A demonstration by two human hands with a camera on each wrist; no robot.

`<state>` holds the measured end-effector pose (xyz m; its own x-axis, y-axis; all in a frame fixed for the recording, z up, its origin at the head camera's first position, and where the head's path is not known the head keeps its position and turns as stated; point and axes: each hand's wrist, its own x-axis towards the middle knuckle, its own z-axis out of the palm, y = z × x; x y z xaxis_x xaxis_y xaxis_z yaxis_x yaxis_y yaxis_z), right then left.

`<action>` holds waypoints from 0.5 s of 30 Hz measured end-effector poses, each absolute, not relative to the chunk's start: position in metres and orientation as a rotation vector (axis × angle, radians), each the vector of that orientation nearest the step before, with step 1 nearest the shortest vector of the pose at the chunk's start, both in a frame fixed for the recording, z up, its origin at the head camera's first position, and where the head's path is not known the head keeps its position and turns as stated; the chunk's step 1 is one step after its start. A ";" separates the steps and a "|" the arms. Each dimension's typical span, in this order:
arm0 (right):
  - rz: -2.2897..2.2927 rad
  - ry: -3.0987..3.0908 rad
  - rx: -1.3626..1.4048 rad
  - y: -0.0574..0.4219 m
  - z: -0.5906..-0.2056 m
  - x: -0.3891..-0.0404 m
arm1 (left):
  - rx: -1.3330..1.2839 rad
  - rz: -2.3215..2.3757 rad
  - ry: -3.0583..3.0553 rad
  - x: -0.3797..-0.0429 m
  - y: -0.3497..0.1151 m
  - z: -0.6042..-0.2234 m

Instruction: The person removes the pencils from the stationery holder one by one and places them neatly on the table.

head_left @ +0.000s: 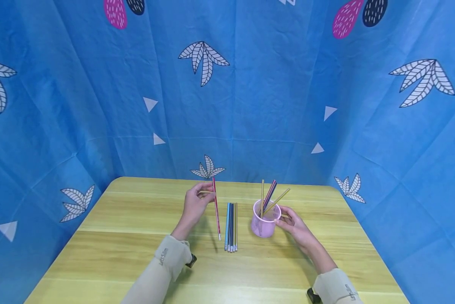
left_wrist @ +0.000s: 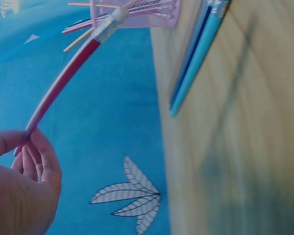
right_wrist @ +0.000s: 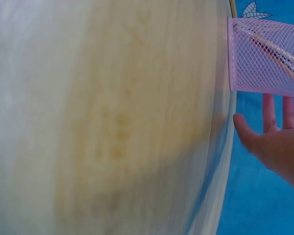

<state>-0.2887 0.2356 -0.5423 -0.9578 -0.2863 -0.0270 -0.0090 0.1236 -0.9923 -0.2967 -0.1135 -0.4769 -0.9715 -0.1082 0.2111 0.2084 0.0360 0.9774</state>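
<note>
My left hand (head_left: 198,202) pinches a red pencil (head_left: 216,211) near its upper end, between thumb and fingers. The pencil hangs tilted above the table, its white eraser end down. To its right a row of several pencils (head_left: 231,228), light blue, dark and gold, lies side by side. A pink mesh pencil cup (head_left: 263,228) stands upright beyond them, with several gold and dark striped pencils (head_left: 269,195) leaning in it. My right hand (head_left: 293,226) is at the cup's right side, fingers extended against the mesh; in the right wrist view its thumb stands apart from the cup.
The wooden table (head_left: 136,236) ends at a blue patterned curtain (head_left: 250,105), which hangs behind it and along both sides. The cup stands toward the right of the table's middle.
</note>
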 end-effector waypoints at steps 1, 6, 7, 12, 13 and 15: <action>-1.926 2.186 -0.292 0.236 -0.542 -0.289 | -0.098 -2.046 -2.092 -0.297 -0.114 -0.480; -1.918 2.185 -0.285 0.235 -0.541 -0.287 | -0.059 -2.110 -2.105 -0.302 -0.113 -0.495; -1.915 2.185 -0.282 0.234 -0.541 -0.287 | -0.040 -2.124 -2.106 -0.303 -0.113 -0.498; -1.903 2.188 -0.284 0.234 -0.539 -0.286 | 0.029 -2.179 -2.095 -0.306 -0.111 -0.508; -1.904 2.187 -0.284 0.234 -0.539 -0.286 | 0.048 -2.188 -2.096 -0.307 -0.110 -0.509; -1.908 2.183 -0.285 0.235 -0.539 -0.287 | 0.078 -2.194 -2.100 -0.309 -0.109 -0.513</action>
